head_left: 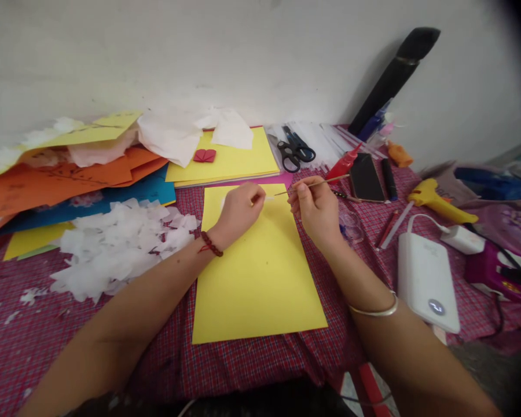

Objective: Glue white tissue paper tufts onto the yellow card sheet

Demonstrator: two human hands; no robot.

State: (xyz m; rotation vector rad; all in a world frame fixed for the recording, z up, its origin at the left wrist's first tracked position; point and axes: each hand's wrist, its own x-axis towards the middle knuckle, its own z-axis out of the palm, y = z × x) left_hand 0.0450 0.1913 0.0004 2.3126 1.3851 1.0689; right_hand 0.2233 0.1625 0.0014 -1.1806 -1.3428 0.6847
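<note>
Covering part of the checked cloth (252,370), a yellow sheet (260,278) lies nearest. Over its far part the left hand (243,205) curls, its grip too hidden to tell, while by the right edge the right hand (315,208) pinches a thin stick (338,178), tip toward the left; farther back, a red folded paper (204,156) rests on stacked yellow paper (238,160) near black-handled scissors (292,141).

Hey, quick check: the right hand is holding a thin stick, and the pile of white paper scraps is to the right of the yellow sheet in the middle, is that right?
Not quite: in the head view, the pile of white paper scraps is to the left of the yellow sheet. The right hand is holding a thin stick, as you said.
</note>
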